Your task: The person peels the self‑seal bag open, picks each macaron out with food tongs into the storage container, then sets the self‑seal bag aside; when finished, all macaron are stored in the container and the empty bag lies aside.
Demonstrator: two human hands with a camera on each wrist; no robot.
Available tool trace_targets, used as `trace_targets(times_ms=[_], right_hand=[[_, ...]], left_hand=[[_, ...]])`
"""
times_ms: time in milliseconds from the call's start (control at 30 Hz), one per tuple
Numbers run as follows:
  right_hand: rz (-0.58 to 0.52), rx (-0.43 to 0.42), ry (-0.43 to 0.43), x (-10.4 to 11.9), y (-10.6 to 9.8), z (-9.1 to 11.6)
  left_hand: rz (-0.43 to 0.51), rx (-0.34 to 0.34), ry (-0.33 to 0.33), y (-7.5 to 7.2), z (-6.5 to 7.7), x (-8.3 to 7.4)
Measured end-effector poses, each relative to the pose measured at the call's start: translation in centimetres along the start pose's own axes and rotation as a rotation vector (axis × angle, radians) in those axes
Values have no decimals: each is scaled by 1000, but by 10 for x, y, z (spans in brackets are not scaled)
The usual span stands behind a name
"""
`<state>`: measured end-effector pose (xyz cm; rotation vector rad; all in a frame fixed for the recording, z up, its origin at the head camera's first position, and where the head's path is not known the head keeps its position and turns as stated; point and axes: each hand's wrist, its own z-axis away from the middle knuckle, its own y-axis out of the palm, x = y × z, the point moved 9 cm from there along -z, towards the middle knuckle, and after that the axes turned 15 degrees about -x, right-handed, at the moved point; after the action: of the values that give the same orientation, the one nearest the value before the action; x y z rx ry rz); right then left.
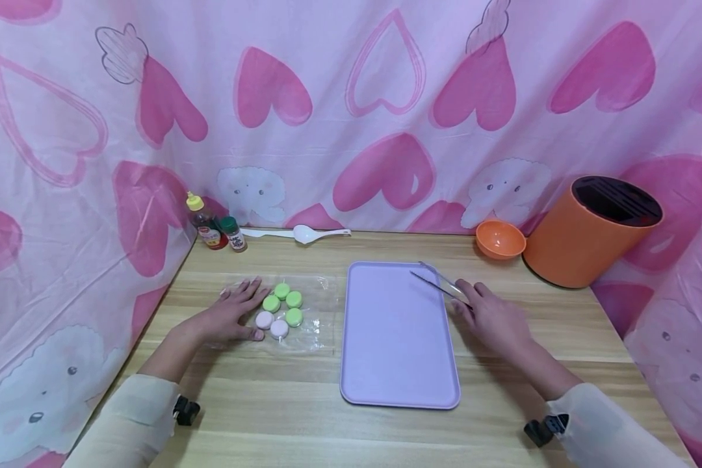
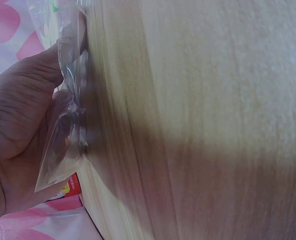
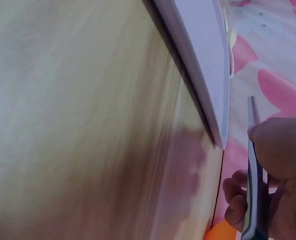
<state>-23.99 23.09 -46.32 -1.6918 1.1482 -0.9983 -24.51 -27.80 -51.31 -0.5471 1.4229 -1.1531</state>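
My left hand (image 1: 234, 315) rests with fingers spread on a clear plastic wrapper (image 1: 318, 325), just left of the macarons on it. Several are green macarons (image 1: 294, 317), and two are pale pink macarons (image 1: 279, 329). In the left wrist view, crinkled clear film (image 2: 70, 120) stands against the thumb and palm. My right hand (image 1: 497, 318) holds metal tongs (image 1: 439, 286) with their tips spread apart. Those tips overlap the top right part of a lilac tray (image 1: 394, 344) in the head view, with nothing between them. Fingers and thumb wrap the tongs (image 3: 256, 185) in the right wrist view.
At the back left stand a yellow-capped sauce bottle (image 1: 207, 224) and a green-capped jar (image 1: 234, 235). A white spoon (image 1: 312, 234) lies along the back edge. An orange bowl (image 1: 500, 240) and an orange knife block (image 1: 582, 237) are at the back right. Heart-print curtains surround the table.
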Motion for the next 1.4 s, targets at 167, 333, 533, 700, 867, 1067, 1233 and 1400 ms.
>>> trace_targets(times_ms=[167,333,533,700,867,1067,1233,1400], right_hand=[[-17,9,-57,17,1,-9],[-37,8,-132,42,2,-19],[-64,-25,-285,77,7,-29],[-73,-83,-403,101,10,-34],[-98,-78,-468,118,15,-38],[-102,-99,-551,137,19,-43],[-88,-120,-609,155,22,-45],[-89,-123,-626,169,30,-48]], left_hand=[[3,-1,-2,1,0,1],[-2,-5,0,0,0,0],[-8,-6,1,-1,0,0],[-16,-8,11,0,-2,-1],[-18,-7,13,0,-2,0],[-14,-6,10,1,-1,1],[-20,-7,7,0,-1,1],[-24,-8,10,1,-2,3]])
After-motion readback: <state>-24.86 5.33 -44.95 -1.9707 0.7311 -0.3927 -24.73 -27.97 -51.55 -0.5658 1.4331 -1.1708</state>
